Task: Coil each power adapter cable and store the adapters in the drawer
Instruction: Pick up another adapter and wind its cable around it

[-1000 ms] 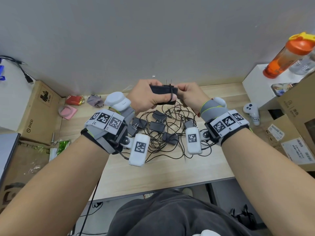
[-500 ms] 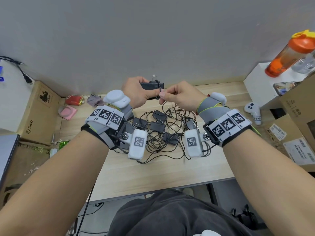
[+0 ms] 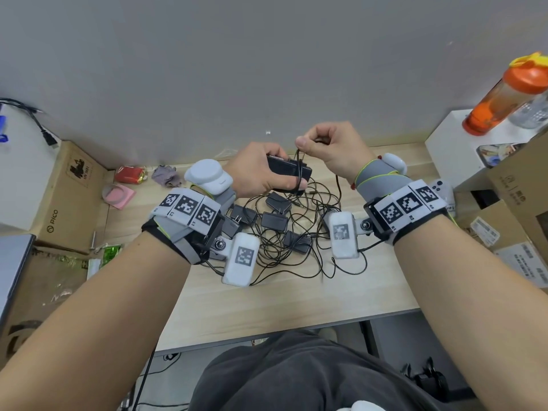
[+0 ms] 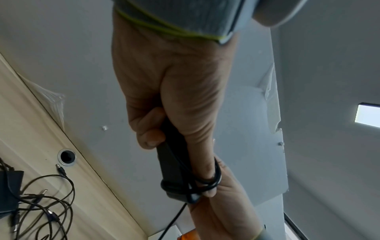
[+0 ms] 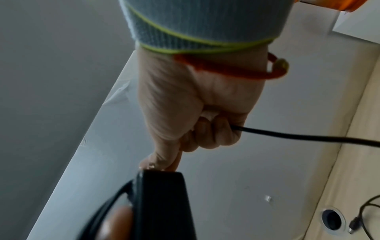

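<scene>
My left hand point(image 3: 261, 170) grips a black power adapter point(image 3: 289, 170) above the desk, thumb under it, with a few turns of its thin black cable point(image 3: 299, 166) wound round the body and the thumb. In the left wrist view the adapter point(image 4: 170, 162) lies along my palm, cable loops point(image 4: 207, 183) at its end. My right hand point(image 3: 329, 146) is raised just above and right of it, pinching that cable between thumb and forefinger. The cable point(image 5: 298, 135) runs out of my curled right fingers point(image 5: 213, 134). Several more black adapters point(image 3: 274, 221) lie in a cable tangle on the wooden desk point(image 3: 281, 304) below.
A cardboard box point(image 3: 68, 191), red packet point(image 3: 129, 175) and pink pad point(image 3: 118, 195) sit at the left. An orange bottle point(image 3: 504, 93) stands on a white cabinet point(image 3: 444, 137) at the right, with more boxes point(image 3: 522, 185). A cable hole point(image 4: 66, 157) pierces the desk near the wall.
My right hand has lifted the cable up over the adapter, after passing in front of it. The left hand has tilted the adapter and dropped a little lower.
</scene>
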Demonstrator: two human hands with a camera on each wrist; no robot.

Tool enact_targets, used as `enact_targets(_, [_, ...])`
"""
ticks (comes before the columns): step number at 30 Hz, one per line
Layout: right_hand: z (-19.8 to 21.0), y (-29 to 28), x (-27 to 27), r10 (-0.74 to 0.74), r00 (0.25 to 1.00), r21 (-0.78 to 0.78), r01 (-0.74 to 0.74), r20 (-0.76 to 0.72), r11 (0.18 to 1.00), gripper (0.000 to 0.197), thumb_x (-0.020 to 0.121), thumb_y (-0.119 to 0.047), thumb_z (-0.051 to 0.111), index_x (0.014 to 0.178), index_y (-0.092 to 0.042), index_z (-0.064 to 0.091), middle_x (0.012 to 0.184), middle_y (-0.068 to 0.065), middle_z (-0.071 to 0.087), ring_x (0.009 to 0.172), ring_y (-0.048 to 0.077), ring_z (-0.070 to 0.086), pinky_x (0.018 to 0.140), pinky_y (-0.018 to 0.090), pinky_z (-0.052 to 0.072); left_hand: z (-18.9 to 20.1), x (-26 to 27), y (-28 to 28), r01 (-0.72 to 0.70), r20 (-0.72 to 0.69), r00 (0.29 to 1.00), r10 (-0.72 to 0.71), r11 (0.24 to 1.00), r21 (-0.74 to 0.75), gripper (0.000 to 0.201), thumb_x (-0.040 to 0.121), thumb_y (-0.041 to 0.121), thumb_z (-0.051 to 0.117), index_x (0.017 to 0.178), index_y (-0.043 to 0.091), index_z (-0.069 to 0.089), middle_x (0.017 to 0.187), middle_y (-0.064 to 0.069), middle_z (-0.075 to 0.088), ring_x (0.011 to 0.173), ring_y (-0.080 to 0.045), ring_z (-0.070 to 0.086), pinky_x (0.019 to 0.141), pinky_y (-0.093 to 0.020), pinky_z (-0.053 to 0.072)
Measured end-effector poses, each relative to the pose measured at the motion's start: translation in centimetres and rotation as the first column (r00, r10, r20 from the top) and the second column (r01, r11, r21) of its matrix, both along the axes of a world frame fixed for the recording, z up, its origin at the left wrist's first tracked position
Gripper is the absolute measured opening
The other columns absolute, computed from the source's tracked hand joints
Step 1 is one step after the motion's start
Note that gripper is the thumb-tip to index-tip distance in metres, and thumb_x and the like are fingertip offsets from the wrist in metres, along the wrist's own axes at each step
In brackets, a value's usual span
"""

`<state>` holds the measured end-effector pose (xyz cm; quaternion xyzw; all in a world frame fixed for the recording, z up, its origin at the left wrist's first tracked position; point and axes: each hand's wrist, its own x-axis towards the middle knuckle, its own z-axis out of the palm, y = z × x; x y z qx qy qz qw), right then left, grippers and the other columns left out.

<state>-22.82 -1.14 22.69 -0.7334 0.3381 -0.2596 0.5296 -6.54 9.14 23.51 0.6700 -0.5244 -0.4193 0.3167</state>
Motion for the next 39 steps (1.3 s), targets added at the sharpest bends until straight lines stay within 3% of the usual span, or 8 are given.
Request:
enact_targets(3, [-0.5,0.4,-0.1,0.002,1.000,0.057,-0.002,0.012,0.998,0.025,0.096,-0.014,0.060,0.071,-0.015,0.060,0.048,-0.017,0.055,0.045,-0.003,0.044,0.051,0.007,0.034,0.4,-0.4,-0.1,-0.014,-0.101,0.995,0.013,1.000,-0.011,0.037,0.066,0.025,0.091,0.081,0.015,0.059,0.060,0.006,0.057,0.046,-0.008,0.046,0.044,-0.018,0.036])
enact_targets(10, [-1.3,1.6,0.0,0.026,0.997,0.139,-0.015,-0.075,0.990,0.031,0.102,-0.021,0.050,0.088,0.002,0.065,0.041,-0.018,0.045,0.038,-0.002,0.036,0.042,0.012,0.028,0.8,-0.5,-0.7,-0.225,-0.321,0.927,0.193,0.972,-0.066,0.035,0.071,0.016,0.088,0.074,0.016,0.053,0.058,0.003,0.056,0.053,-0.017,0.046,0.043,-0.024,0.034])
enact_targets(17, [-0.3,2.6,-0.2,0.198,0.950,0.093,-0.181,-0.241,0.979,0.025,0.098,-0.032,0.058,0.097,-0.015,0.077,0.042,-0.014,0.033,0.042,0.004,0.032,0.044,0.013,0.022,0.6,0.5,-1.3,-0.404,-0.277,0.885,0.374,0.913,-0.059,0.043,0.066,0.029,0.091,0.079,0.014,0.053,0.068,-0.002,0.058,0.044,-0.014,0.043,0.041,-0.024,0.035])
enact_targets(21, [1.6,2.8,-0.2,0.229,0.936,0.023,-0.231,-0.268,0.973,0.019,0.094,-0.032,0.064,0.090,-0.020,0.078,0.045,-0.008,0.055,0.046,0.003,0.041,0.056,0.013,0.030,0.1,1.1,-1.3,-0.400,-0.147,0.910,0.388,0.915,-0.056,0.046,0.062,0.036,0.093,0.077,0.018,0.053,0.070,-0.001,0.060,0.046,-0.015,0.046,0.046,-0.027,0.038])
enact_targets(23, [2.0,2.6,-0.1,0.217,0.953,0.000,-0.222,-0.211,0.975,0.018,0.091,-0.035,0.068,0.081,-0.024,0.079,0.057,0.010,0.059,0.054,0.021,0.040,0.062,0.022,0.033,-0.1,1.4,-1.1,-0.369,-0.073,0.928,0.365,0.928,-0.057,0.049,0.056,0.044,0.093,0.075,0.021,0.055,0.071,0.001,0.062,0.051,-0.015,0.048,0.049,-0.028,0.040])
enact_targets(30, [3.2,0.7,-0.2,0.051,0.996,-0.036,-0.054,-0.073,0.998,0.015,0.089,-0.019,0.070,0.074,-0.016,0.071,0.057,-0.013,0.060,0.059,0.000,0.046,0.062,0.013,0.038,-0.3,0.6,-0.3,-0.187,0.008,0.982,0.187,0.981,0.047,0.057,0.042,0.060,0.093,0.074,0.026,0.059,0.060,0.008,0.061,0.051,-0.018,0.047,0.054,-0.030,0.039])
enact_targets(35, [2.5,-0.2,-0.2,-0.001,1.000,-0.044,0.000,-0.020,0.999,0.014,0.088,-0.019,0.072,0.075,-0.018,0.070,0.071,0.002,0.063,0.070,0.011,0.048,0.068,0.021,0.040,0.8,-0.4,-0.2,-0.098,-0.083,0.992,0.098,0.995,0.003,0.042,0.065,0.028,0.092,0.078,0.017,0.053,0.060,0.001,0.057,0.044,-0.014,0.043,0.043,-0.023,0.034])
enact_targets(39, [1.8,-0.4,-0.1,-0.030,0.999,-0.027,0.031,0.020,0.999,0.019,0.088,-0.017,0.071,0.070,-0.022,0.068,0.064,-0.009,0.062,0.066,0.008,0.048,0.065,0.017,0.040,1.5,-0.6,-0.2,-0.054,-0.145,0.988,0.052,0.998,-0.014,0.043,0.065,0.025,0.092,0.077,0.017,0.052,0.056,0.005,0.057,0.044,-0.014,0.043,0.043,-0.023,0.034])
